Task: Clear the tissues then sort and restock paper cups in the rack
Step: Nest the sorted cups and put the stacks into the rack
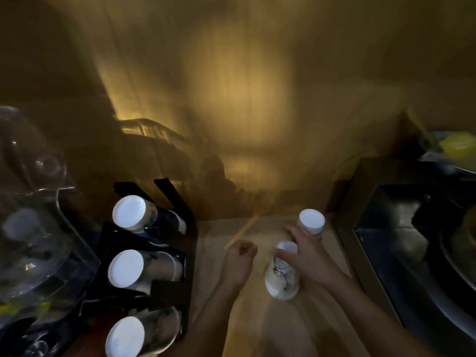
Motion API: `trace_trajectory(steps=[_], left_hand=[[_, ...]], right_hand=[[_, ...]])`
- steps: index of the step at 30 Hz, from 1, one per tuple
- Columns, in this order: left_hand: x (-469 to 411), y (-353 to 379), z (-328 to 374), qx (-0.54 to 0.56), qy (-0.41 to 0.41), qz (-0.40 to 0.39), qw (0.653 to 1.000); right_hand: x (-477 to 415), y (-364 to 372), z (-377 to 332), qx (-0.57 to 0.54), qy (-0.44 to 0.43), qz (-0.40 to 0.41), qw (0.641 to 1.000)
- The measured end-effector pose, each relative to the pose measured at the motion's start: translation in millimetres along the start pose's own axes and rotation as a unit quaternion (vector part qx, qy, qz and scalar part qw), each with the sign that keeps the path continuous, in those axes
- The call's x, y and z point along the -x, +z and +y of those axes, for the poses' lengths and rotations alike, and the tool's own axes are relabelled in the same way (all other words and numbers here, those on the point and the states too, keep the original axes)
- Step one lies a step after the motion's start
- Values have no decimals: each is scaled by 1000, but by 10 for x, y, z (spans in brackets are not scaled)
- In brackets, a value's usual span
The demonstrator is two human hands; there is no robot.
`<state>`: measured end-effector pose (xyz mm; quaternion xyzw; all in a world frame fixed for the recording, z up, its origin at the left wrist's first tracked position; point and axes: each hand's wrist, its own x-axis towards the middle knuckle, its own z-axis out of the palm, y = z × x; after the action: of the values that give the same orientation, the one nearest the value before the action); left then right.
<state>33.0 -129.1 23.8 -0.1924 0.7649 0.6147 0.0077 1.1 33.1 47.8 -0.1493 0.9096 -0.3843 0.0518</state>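
Note:
A black cup rack [164, 289] stands at the lower left with three stacks of white paper cups lying in its slots, bottoms facing me: top [130, 212], middle [126, 267], bottom [125, 336]. On the wooden counter [257, 325] an upside-down printed cup stack [282, 275] stands under my right hand [306, 253], whose fingers wrap its top. A second upside-down cup stack [311, 220] stands just behind that hand. My left hand [239, 261] hovers loosely curled beside the printed stack, holding nothing. The frame is blurred and dim.
A thin wooden stick [243, 231] lies on the counter behind my left hand. A clear domed container [31, 228] sits at the far left. A dark metal appliance [412, 240] fills the right side, with a yellow item [458, 145] above it. A wooden wall rises behind.

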Motion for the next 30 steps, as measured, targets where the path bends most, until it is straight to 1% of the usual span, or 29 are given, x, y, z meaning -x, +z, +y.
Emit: trace_trajectory(steps=[3, 5, 8, 11, 14, 18, 24, 30], left_hand=[[35, 217, -257, 25, -79, -3, 997], [105, 333, -417, 19, -125, -30, 992], [234, 466, -651, 14, -152, -72, 986], [367, 544, -744, 55, -185, -63, 979], [444, 566, -737, 121, -224, -49, 966], [506, 474, -702, 213, -282, -46, 934], [538, 161, -549, 261, -247, -12, 933], [639, -288, -268, 284, -186, 52, 939]], right_hand=[[110, 67, 213, -50, 32, -40, 997], [189, 121, 352, -71, 34, -59, 995], [291, 201, 499, -91, 21, -80, 992], [327, 243, 531, -139, 21, -91, 986], [346, 287, 522, -177, 19, -63, 982], [319, 329, 499, -241, 19, -18, 970], [155, 340, 224, -276, -42, -24, 960], [73, 274, -315, -253, -153, -13, 955]])
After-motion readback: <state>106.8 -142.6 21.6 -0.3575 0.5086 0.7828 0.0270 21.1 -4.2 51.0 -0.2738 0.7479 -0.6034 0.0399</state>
